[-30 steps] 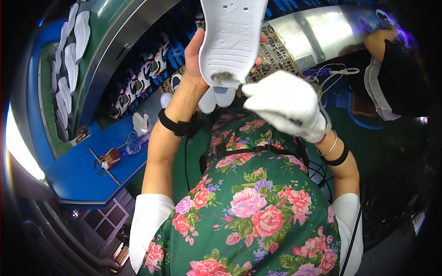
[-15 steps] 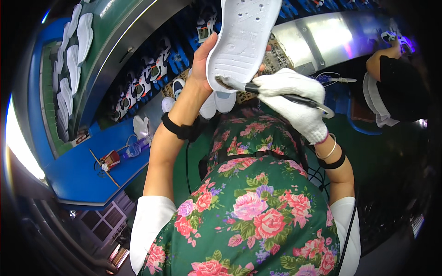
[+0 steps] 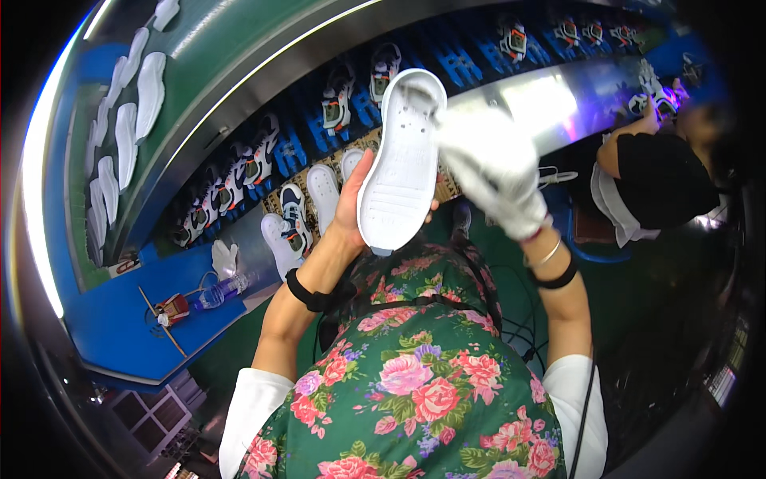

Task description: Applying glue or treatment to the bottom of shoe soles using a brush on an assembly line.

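A white shoe sole (image 3: 399,172) lies in my bare left hand (image 3: 351,203), heel end toward me and the hollow inner side up. The thumb grips its left edge and fingertips show at the right edge. My right hand (image 3: 499,172), in a white knit glove, is beside the sole's upper right edge and smeared by motion. It holds a brush, plain in the earlier frame; now the blur hides nearly all of it. Left of the sole, more white soles (image 3: 321,191) and a dark blue and white shoe (image 3: 295,214) rest on a patterned brown surface.
Partly made shoes (image 3: 335,104) stand on blue holders along the curved metal line ahead. White soles (image 3: 126,144) lie on the green belt at left. A blue table (image 3: 120,327) bears a bottle (image 3: 219,293) and a small red container (image 3: 171,307). A co-worker (image 3: 658,160) handles a shoe at right.
The sole has come down toward me, so its toe end now shows. My right hand has moved up along it, from the heel to near the toe.
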### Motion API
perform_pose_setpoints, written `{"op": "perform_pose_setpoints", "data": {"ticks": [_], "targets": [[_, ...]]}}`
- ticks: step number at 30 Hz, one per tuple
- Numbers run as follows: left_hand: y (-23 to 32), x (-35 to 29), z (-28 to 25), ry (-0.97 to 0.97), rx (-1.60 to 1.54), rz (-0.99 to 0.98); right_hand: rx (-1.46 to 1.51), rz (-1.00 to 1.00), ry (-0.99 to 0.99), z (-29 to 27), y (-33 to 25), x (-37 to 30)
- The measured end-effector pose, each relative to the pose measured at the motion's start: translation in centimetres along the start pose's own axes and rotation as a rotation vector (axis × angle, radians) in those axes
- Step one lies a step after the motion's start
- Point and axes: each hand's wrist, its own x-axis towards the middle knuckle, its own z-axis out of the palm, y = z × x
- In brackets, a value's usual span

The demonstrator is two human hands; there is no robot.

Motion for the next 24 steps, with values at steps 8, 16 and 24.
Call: {"op": "perform_pose_setpoints", "data": {"ticks": [8, 16, 24], "targets": [[5.5, -2.4, 5.0, -0.244, 0.55, 0.327, 0.944, 0.516, 0.101, -2.0, -3.7, -3.1], [21.1, 2.4, 9.5, -0.333, -0.33, 0.592, 1.034, 0.967, 0.239, 0.2, -3.2, -5.2], [17.6, 12.7, 12.0, -0.006, 0.068, 0.659, 1.056, 1.089, 0.38, 0.0, -2.3, -8.3]]}}
